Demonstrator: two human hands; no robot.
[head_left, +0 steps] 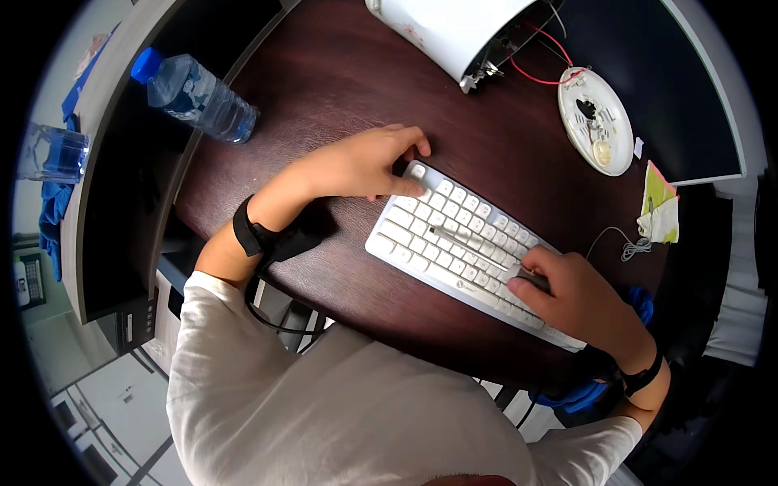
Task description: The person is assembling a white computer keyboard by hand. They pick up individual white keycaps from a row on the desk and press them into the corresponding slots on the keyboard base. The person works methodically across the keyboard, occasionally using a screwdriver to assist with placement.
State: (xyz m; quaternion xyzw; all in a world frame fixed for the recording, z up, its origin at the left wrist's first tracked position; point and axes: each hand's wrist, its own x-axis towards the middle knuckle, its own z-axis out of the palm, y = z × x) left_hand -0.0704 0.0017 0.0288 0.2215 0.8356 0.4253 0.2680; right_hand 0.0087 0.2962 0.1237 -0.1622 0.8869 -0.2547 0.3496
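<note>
A white keyboard lies at a slant on the dark brown tabletop, its left end farther from me than its right. My right hand is closed round the dark handle of a screwdriver, over the keyboard's right part. The thin metal shaft points left across the keys; whether the tip touches a key I cannot tell. At the keyboard's far left corner is my left hand, thumb resting on the edge keys. Its index finger bends out past the corner, apart from the thumb. The other fingers are partly hidden.
Far left stands a clear bottle with a blue cap. A white curved appliance housing with red wire lies at the back, near a white oval cover holding small parts. To the right are a yellow-green cloth and a coiled grey cable.
</note>
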